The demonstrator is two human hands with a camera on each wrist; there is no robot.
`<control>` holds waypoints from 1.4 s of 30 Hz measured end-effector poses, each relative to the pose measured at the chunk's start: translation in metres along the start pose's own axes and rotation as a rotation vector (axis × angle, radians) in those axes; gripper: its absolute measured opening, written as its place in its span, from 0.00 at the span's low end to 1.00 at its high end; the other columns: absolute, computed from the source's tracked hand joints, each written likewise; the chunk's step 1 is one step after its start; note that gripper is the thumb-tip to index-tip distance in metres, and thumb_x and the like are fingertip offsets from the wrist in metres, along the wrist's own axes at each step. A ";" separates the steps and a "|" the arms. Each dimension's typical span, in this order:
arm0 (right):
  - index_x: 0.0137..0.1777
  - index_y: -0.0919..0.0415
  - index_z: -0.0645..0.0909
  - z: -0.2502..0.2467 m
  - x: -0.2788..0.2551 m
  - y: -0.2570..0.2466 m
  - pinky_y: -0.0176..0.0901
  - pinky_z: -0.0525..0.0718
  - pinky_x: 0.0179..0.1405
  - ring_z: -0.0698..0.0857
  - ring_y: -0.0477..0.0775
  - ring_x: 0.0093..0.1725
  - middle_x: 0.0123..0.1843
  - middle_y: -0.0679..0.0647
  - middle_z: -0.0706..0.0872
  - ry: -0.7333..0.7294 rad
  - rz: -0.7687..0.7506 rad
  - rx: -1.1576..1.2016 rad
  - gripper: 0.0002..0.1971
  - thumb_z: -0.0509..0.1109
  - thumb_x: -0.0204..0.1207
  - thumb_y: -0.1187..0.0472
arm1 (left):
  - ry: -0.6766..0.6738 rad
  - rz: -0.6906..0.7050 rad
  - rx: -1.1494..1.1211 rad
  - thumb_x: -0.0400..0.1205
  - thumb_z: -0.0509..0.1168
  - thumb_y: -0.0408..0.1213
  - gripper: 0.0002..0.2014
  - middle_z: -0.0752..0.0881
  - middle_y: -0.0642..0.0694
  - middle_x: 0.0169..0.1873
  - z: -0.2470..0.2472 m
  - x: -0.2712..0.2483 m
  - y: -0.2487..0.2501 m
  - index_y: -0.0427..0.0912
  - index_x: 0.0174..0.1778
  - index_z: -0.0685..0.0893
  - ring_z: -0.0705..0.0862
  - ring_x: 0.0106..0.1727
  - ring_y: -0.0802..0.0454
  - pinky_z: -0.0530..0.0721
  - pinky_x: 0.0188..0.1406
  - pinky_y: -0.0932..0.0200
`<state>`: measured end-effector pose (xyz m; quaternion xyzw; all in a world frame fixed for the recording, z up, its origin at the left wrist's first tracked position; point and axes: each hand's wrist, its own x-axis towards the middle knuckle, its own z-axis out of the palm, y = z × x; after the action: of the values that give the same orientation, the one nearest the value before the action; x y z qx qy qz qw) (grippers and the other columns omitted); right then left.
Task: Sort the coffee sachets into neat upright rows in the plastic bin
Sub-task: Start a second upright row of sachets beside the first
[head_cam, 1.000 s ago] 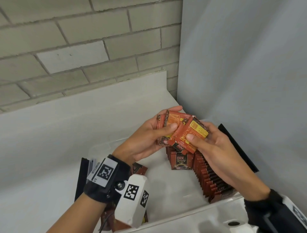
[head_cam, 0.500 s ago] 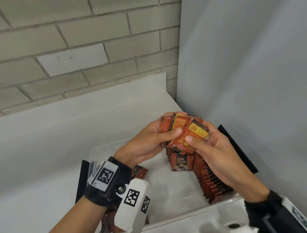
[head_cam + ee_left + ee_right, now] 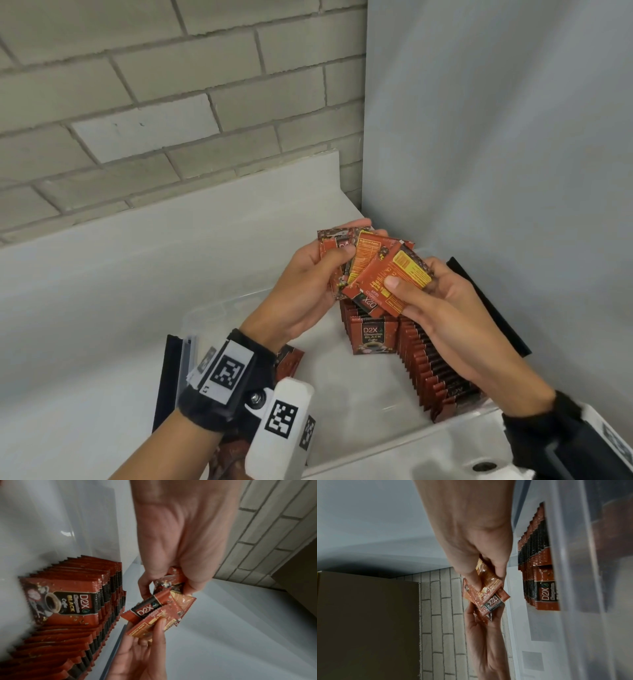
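Note:
Both hands hold a fanned bunch of red and orange coffee sachets (image 3: 368,263) above the clear plastic bin (image 3: 219,310). My left hand (image 3: 308,287) grips the left part of the bunch, thumb on top. My right hand (image 3: 431,308) pinches the front sachet (image 3: 394,281), thumb on its face. Below them, a row of upright sachets (image 3: 431,370) runs along the bin's right side, with a shorter row (image 3: 371,334) behind it. The left wrist view shows the held bunch (image 3: 157,607) beside the rows (image 3: 72,601); the right wrist view shows the bunch (image 3: 486,593) too.
A few loose sachets (image 3: 287,359) lie in the bin's left part under my left wrist. A black lid (image 3: 489,305) leans by the grey wall (image 3: 513,137) on the right. A brick wall (image 3: 154,102) stands behind the white counter (image 3: 102,274).
The bunch has spread into a wider fan between my hands. My left thumb has slid left off the orange sachet onto the leftmost one. The right hand still pinches the front sachet.

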<state>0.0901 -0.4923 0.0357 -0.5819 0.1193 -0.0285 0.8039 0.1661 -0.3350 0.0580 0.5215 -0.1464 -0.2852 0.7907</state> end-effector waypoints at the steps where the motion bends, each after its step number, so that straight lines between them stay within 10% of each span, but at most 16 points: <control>1: 0.55 0.60 0.79 0.000 0.000 0.000 0.41 0.88 0.51 0.91 0.51 0.53 0.50 0.54 0.92 0.004 0.006 -0.003 0.18 0.75 0.65 0.61 | 0.016 0.012 0.013 0.87 0.53 0.29 0.15 0.89 0.45 0.57 0.000 0.000 0.000 0.43 0.64 0.81 0.88 0.55 0.52 0.87 0.47 0.60; 16: 0.68 0.64 0.76 -0.001 0.001 -0.010 0.45 0.87 0.57 0.88 0.55 0.60 0.61 0.60 0.88 -0.037 0.037 0.272 0.22 0.69 0.73 0.64 | 0.095 0.169 -0.067 0.79 0.61 0.19 0.17 0.89 0.41 0.55 -0.002 0.004 0.000 0.37 0.62 0.80 0.88 0.56 0.47 0.88 0.51 0.52; 29: 0.72 0.67 0.70 -0.004 0.005 -0.013 0.45 0.88 0.56 0.87 0.57 0.62 0.63 0.62 0.87 0.032 -0.037 0.439 0.24 0.67 0.76 0.67 | 0.031 0.070 0.231 0.68 0.72 0.32 0.26 0.89 0.43 0.54 -0.005 0.002 0.009 0.43 0.63 0.78 0.89 0.53 0.45 0.88 0.52 0.51; 42: 0.61 0.56 0.75 0.005 -0.003 -0.005 0.40 0.86 0.44 0.90 0.49 0.50 0.49 0.51 0.91 0.021 -0.049 0.072 0.21 0.72 0.67 0.62 | 0.166 0.079 0.454 0.74 0.68 0.45 0.14 0.91 0.44 0.42 0.003 0.003 0.020 0.40 0.50 0.85 0.91 0.42 0.49 0.89 0.42 0.56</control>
<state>0.0890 -0.4891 0.0421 -0.5548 0.1123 -0.0585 0.8223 0.1731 -0.3331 0.0770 0.7012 -0.1615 -0.1703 0.6732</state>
